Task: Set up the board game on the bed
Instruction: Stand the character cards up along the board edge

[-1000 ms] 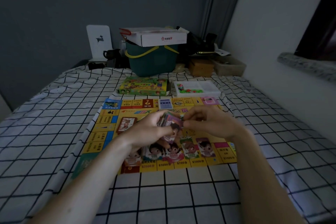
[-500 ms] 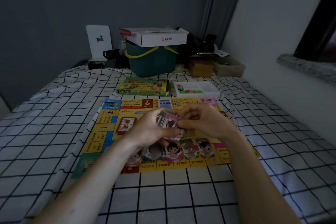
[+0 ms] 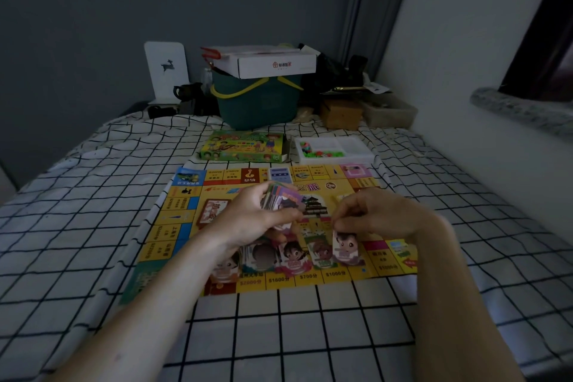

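Note:
A yellow game board lies flat on the checked bed sheet. My left hand grips a stack of cards above the board's middle. My right hand pinches a single card with a cartoon face, held low over the rightmost card pile. A row of several card piles lies along the board's near edge. Another card pile sits on the board's left side, partly hidden by my left hand.
The green game box and a white tray of small coloured pieces lie just beyond the board. At the head of the bed stand a dark green basket under a white carton, a brown box and other clutter. A wall rises on the right.
My right hand has pulled one card off the stack and moved it right and down toward the near-edge piles. My left hand keeps the stack in about the same place.

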